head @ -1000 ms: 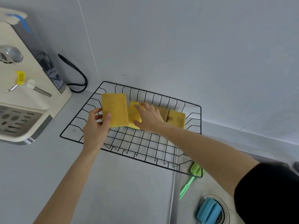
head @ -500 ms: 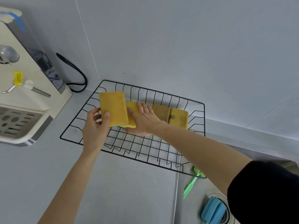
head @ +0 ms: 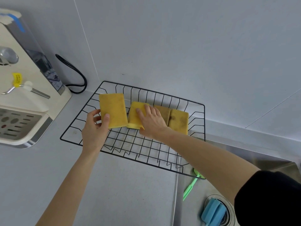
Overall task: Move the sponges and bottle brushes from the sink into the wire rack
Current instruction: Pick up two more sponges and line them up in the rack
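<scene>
Since a second ago, our left hand (head: pixel 96 128) still pinches the leftmost sponge (head: pixel 113 110), now beside the second sponge (head: pixel 135 115), which our right hand (head: pixel 152 123) presses flat with open fingers. Four sponges sit at the wire rack's (head: pixel 78 126) twelve o'clock; the green brush (head: pixel 190 187) and blue brush (head: pixel 213 212) wait in the sink (head: pixel 260 162) at four o'clock.

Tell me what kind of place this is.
Most likely a home kitchen counter. A steel sink with a drain sits at the right, a wire rack holds sponges, and a countertop water dispenser stands plugged in against the tiled wall.
</scene>
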A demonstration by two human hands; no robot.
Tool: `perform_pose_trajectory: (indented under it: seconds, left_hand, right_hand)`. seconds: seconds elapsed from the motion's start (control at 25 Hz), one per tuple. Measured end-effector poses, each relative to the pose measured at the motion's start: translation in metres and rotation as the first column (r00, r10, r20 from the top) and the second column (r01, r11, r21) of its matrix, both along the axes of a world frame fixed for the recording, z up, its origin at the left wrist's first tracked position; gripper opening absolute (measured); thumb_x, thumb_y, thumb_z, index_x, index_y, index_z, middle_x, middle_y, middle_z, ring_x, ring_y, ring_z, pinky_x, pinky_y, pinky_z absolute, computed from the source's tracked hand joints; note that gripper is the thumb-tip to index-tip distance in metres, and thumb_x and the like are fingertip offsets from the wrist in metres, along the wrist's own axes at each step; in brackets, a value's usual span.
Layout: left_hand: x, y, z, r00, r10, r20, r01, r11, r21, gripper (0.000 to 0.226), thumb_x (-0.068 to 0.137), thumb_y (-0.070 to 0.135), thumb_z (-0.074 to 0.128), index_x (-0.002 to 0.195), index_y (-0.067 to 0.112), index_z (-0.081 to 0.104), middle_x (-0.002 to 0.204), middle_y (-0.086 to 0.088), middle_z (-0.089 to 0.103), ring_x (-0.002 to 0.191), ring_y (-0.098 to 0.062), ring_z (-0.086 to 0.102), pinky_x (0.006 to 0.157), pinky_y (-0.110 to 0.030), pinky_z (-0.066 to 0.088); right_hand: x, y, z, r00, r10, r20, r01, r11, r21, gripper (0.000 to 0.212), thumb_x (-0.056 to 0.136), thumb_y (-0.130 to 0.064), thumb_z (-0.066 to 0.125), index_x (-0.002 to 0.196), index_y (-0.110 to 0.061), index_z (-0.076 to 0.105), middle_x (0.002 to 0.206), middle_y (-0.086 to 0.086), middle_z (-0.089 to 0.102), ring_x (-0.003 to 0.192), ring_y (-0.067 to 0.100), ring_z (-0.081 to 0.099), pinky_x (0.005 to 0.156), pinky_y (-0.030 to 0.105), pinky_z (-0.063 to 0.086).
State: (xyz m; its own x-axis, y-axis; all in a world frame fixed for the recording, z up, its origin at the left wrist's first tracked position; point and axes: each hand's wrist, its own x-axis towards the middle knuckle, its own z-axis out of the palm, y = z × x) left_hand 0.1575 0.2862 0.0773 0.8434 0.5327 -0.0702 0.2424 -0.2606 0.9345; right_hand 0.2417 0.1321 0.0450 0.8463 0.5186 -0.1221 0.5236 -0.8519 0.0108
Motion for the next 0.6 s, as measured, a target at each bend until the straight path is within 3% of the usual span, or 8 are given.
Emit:
perform_pose_trajectory:
  seconds: [0.16,0.36,0.6]
  left_hand:
    - [0.008,0.002,0.001,0.999,-0.028,-0.022,0.029,0.999,0.045,0.043,0.088,0.033,0.05,0.125,0.013,0.041,0.124,-0.015,0.053,0.102,-0.029,0.057,0.091,-0.05,0.05]
    - [0.011,0.002,-0.003,0.999,-0.026,-0.024,0.027,0.998,0.062,0.043,0.088,0.033,0.051,0.124,0.012,0.043,0.123,-0.016,0.054,0.099,-0.028,0.057,0.09,-0.051,0.05]
    - [0.012,0.004,-0.007,1.0,-0.02,-0.024,0.022,0.996,0.087,0.043,0.088,0.032,0.051,0.124,0.011,0.042,0.123,-0.017,0.054,0.097,-0.026,0.055,0.089,-0.051,0.05]
  right_hand:
    - [-0.002,0.006,-0.002,0.999,-0.024,0.047,0.024,1.0,-0.002,0.075,0.082,-0.031,0.061,0.141,-0.011,0.021,0.144,0.025,0.025,0.134,0.044,0.025,0.115,0.05,0.02]
    - [0.004,0.007,-0.003,0.998,-0.02,-0.052,0.02,1.0,0.003,0.075,0.081,-0.034,0.063,0.139,-0.011,0.022,0.154,0.024,0.006,0.141,0.046,0.009,0.116,0.056,0.014]
    - [0.005,0.01,0.0,0.999,-0.017,-0.03,0.017,1.0,0.005,0.075,0.078,-0.036,0.066,0.134,-0.007,0.027,0.145,0.025,0.022,0.136,0.047,0.02,0.114,0.055,0.02]
